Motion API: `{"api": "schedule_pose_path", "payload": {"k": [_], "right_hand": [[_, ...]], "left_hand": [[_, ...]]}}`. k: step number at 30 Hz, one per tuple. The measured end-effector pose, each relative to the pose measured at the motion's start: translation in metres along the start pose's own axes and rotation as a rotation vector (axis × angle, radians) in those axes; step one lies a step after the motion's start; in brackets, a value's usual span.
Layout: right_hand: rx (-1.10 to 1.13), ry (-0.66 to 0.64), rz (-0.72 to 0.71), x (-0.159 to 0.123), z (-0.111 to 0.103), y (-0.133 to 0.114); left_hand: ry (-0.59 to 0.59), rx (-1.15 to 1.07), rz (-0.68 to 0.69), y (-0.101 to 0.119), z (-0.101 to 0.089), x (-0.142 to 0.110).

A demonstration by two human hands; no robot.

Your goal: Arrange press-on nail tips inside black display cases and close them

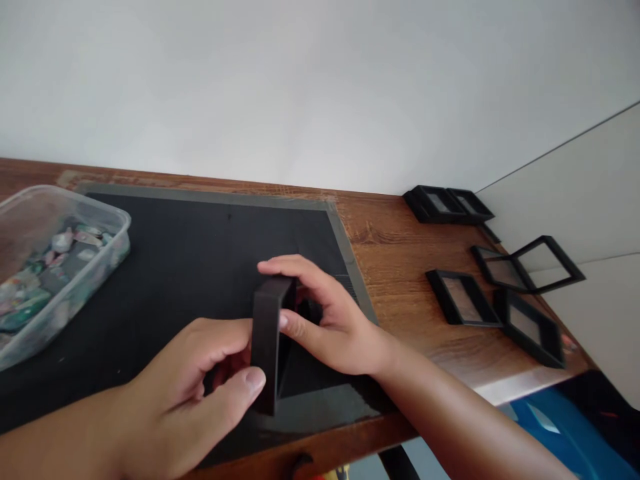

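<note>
A head-worn camera looks forward and down, close above left hand (175,390) and right hand (346,328), toward the far wall (310,93).

Partly Out of Sight

We lose some fingertips of the left hand (195,383) behind the black frame (266,347), whose far side is turned from us. The left edge crops the plastic tub (80,300); the bottom edge cuts off a blue object (570,430) we cannot identify.

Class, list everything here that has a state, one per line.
Black frame: held on edge; open or shut unclear
Left hand: gripping the frame
Right hand: gripping the frame
Plastic container: open, partly filled
Small pieces: loose, jumbled
Hinged case: standing open
Frame left of case: lying down
Black mat: spread flat
</note>
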State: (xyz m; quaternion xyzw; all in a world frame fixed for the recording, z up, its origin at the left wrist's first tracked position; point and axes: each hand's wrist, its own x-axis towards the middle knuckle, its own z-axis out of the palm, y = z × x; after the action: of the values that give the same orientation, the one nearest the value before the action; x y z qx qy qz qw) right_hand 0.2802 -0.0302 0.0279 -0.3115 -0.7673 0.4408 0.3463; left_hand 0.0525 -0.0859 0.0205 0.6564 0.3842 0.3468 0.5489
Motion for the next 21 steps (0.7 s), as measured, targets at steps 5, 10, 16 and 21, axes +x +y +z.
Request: {"api": "schedule_pose_path", "payload": {"k": [5, 10, 16, 21], "right_hand": [[-0.033, -0.047, 0.004, -0.001, 0.005, 0.000], [-0.165, 0.168, 0.048, -0.003, 0.007, -0.009], [-0.076, 0.055, 0.219, -0.004, 0.014, -0.042], [-0.063, 0.079, 0.357, -0.003, 0.020, -0.069]], "left_hand": [[-0.124, -0.340, -0.286, 0.002, -0.004, 0.007], [-0.136, -0.406, -0.301, 0.002, -0.008, 0.013], [0.021, -0.068, -0.111, 0.006, 0.004, 0.005], [0.064, 0.094, 0.086, 0.013, 0.015, -0.001]]}}
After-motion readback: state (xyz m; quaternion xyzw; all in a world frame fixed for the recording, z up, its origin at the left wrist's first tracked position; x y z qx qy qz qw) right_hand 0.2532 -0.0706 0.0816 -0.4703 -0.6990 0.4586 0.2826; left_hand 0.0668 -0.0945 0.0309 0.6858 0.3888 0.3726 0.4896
